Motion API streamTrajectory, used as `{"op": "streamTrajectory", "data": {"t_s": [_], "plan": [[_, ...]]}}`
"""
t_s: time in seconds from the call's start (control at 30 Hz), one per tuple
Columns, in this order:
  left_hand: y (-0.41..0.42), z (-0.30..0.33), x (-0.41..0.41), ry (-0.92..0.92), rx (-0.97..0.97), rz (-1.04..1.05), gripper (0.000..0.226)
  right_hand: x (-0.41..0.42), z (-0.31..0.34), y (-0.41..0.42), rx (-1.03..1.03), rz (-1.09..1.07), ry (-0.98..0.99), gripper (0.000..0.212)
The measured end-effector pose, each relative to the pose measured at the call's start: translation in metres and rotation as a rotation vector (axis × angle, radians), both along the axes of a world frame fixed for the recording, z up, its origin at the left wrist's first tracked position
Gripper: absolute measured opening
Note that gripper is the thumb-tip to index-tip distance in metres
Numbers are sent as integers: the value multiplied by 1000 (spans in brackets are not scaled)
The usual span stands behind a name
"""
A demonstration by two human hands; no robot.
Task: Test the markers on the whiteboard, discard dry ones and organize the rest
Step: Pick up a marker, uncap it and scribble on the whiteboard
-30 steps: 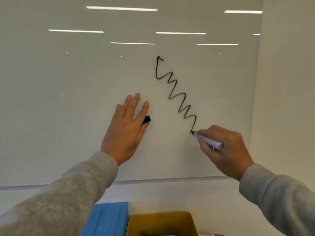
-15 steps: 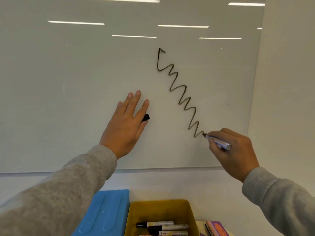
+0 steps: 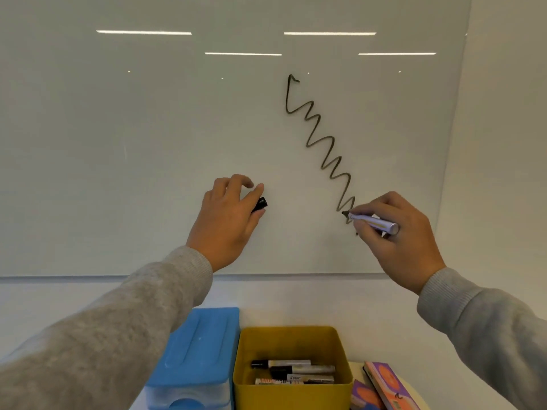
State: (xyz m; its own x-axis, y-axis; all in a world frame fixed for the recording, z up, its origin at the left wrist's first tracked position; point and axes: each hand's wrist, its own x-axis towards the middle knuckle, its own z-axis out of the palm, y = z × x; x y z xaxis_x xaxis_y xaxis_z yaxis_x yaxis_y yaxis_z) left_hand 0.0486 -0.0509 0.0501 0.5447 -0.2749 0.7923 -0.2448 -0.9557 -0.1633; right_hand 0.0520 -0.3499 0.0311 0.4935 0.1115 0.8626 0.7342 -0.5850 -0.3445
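A glass whiteboard (image 3: 148,143) fills the wall ahead. A dark squiggly line (image 3: 318,143) runs diagonally down it. My right hand (image 3: 396,238) grips a white marker (image 3: 374,222) with its dark tip close to the lower end of the line. My left hand (image 3: 228,220) is off to the left with fingers curled, holding the marker's black cap (image 3: 260,204) between thumb and fingers. Below, a yellow bin (image 3: 290,341) holds several markers (image 3: 293,371) lying flat.
A blue plastic box (image 3: 201,344) with a lid stands left of the yellow bin. Two orange and purple packs (image 3: 387,386) lie right of the bin on a pale surface. The whiteboard's right edge meets a plain wall (image 3: 503,143).
My right hand has lifted the marker tip back slightly from the end of the line. My left hand went from flat on the board to curled around the cap. The view tilted down.
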Motion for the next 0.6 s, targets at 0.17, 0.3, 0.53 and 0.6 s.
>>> {"op": "streamTrajectory", "data": {"t_s": [0.17, 0.3, 0.53, 0.6], "plan": [[3, -43, -14, 209, -49, -165, 51, -14, -12, 19, 140, 101, 180, 14], [0, -86, -35, 444, -169, -261, 55, -27, -38, 34, 202, 181, 319, 33], [-12, -140, -80, 586, -669, -400, 23, -51, -86, 53, 254, 259, 523, 43], [-12, -150, -89, 592, -782, -422, 19, -57, -97, 56, 310, 276, 589, 39]]}}
